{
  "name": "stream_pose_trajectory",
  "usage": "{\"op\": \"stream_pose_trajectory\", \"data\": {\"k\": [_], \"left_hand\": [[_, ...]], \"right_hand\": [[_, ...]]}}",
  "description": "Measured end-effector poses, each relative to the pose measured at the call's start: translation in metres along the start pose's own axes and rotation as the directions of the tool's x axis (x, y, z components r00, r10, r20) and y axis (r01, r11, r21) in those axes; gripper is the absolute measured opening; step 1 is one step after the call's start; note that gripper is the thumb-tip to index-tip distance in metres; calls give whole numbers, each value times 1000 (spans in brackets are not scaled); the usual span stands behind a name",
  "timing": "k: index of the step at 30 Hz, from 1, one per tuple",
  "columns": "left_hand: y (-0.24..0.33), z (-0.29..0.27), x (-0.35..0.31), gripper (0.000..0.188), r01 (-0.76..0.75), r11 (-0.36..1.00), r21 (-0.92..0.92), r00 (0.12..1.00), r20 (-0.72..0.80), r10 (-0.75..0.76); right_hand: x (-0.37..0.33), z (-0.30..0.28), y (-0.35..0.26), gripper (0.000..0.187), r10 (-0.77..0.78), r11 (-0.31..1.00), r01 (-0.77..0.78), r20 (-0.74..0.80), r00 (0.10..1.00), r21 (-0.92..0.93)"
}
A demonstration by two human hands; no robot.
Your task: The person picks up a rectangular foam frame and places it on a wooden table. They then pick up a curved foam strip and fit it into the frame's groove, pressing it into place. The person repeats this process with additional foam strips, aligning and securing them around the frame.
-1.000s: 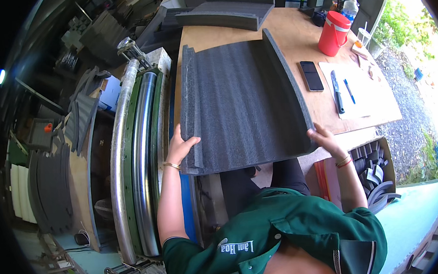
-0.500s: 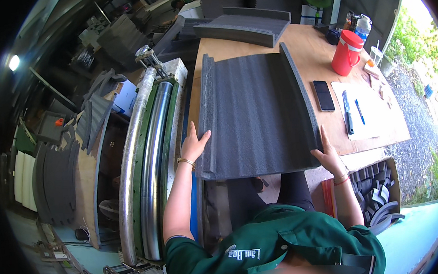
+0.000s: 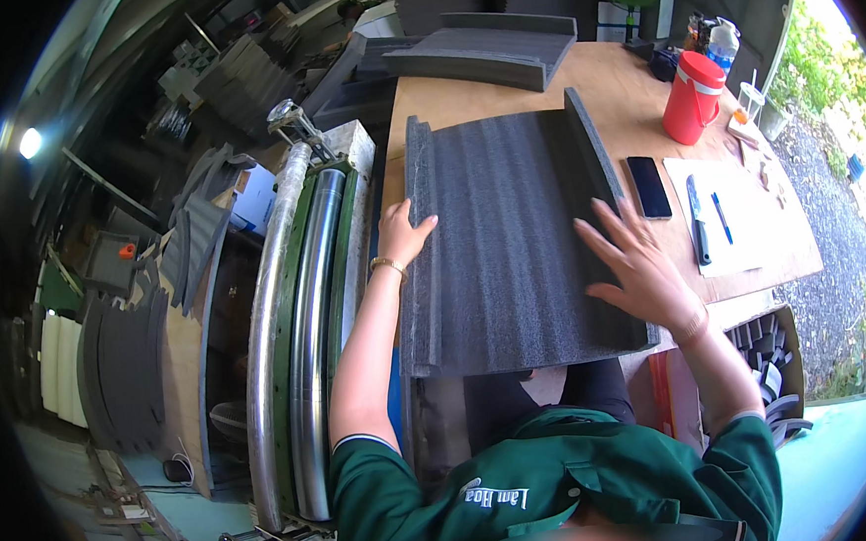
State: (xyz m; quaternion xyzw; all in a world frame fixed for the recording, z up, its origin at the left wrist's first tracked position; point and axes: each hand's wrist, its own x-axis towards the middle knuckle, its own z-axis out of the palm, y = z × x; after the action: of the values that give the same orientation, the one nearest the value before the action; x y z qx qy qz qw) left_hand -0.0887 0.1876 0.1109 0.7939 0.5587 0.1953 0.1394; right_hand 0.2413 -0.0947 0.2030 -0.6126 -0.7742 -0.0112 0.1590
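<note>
A dark grey foam panel (image 3: 506, 246) with a raised wall along its left and right sides lies in front of me, its near edge reaching past the table's edge. My left hand (image 3: 408, 234) grips the left wall, thumb over the inner side and fingers toward the outside. My right hand (image 3: 641, 268) is spread open over the right wall, palm down, its fingertips pointing inward and away from me. Whether the right palm presses on the foam I cannot tell. A similar grey foam piece (image 3: 494, 53) rests at the table's far end.
On the wooden table (image 3: 630, 90) to the right are a red jug (image 3: 693, 98), a phone (image 3: 649, 188), a knife (image 3: 698, 223) and a blue pen (image 3: 722, 218) on white paper. A machine with a long metal roller (image 3: 320, 337) stands left. A box of foam offcuts (image 3: 755, 350) sits lower right.
My right hand has let go of the panel's right edge and moved inward over the wall, fingers spread. My left hand has slid farther along the left wall, away from me.
</note>
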Motion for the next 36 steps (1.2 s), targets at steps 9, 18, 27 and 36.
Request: {"op": "stream_pose_trajectory", "data": {"k": [9, 18, 27, 36], "left_hand": [[13, 25, 79, 41, 73, 997, -7, 980, -185, -73], [24, 33, 131, 32, 350, 929, 120, 919, -235, -316], [4, 41, 174, 29, 357, 902, 243, 934, -60, -353], [-31, 5, 181, 19, 355, 607, -711, 931, 207, -301]], "right_hand": [[163, 165, 11, 67, 372, 927, -348, 254, 893, -137], [152, 210, 22, 62, 350, 936, -344, 85, 933, -76], [161, 211, 27, 62, 337, 941, -334, 52, 940, -59], [165, 215, 29, 62, 343, 938, -341, 26, 939, -60]]}}
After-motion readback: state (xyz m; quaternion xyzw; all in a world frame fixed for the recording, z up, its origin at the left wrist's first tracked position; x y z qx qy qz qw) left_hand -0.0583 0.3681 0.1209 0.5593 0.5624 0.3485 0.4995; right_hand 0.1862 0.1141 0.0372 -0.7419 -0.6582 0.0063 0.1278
